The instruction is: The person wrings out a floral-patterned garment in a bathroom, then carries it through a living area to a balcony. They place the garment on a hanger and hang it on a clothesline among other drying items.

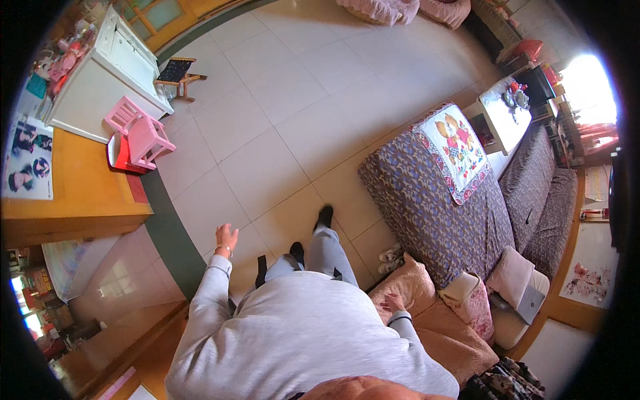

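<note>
My left hand (226,238), with a bracelet at the wrist, is held out over the tiled floor (280,145), its fingers apart and nothing in it. On the other side of my body, my right hand (394,302) hangs beside a sofa with a peach-coloured cover (430,320); its fingers are loosely spread and no object shows in it. My feet in dark shoes (325,216) stand on the tiles, one in front of the other.
A large piece of furniture under a patterned cover (400,185) stands to the right, with shoes (390,257) beside it. At the left are a pink chair (145,135), a small folding stool (177,75), a white cabinet (100,85) and a wooden wall corner (90,210).
</note>
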`<action>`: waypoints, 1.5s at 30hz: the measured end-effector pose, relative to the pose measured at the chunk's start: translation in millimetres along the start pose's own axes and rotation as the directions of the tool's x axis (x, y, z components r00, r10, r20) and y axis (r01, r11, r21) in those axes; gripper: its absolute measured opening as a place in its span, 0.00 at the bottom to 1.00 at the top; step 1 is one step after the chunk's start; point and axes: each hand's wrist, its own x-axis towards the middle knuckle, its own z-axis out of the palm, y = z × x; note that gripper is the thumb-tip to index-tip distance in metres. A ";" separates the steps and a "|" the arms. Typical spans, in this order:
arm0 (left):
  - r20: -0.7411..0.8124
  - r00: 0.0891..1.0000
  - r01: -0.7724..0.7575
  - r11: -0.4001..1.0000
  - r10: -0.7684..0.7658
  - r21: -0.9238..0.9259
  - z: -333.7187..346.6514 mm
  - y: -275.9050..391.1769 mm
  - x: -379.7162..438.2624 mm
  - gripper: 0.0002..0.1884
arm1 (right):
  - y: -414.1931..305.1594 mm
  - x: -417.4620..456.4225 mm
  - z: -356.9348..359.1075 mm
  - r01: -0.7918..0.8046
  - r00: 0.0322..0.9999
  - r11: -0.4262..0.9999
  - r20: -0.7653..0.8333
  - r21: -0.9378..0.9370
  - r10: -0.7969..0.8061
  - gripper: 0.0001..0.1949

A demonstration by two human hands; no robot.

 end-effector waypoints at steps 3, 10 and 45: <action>0.046 0.998 0.034 0.999 -0.033 -0.029 1.9 54.1 75.6 0.22 | -36.5 -6.2 -28.1 -0.084 0.993 0.973 -0.060 0.214 0.099 0.10; -0.012 0.969 0.246 0.969 -0.246 0.018 -3.6 84.2 103.9 0.18 | -261.0 108.3 -48.4 0.360 0.913 -0.072 0.367 -0.930 -0.178 0.21; 0.232 0.900 0.382 0.924 -0.370 -0.005 -75.1 198.5 733.5 0.12 | -985.6 312.8 170.6 0.475 0.626 -0.712 0.767 -0.518 -0.141 0.10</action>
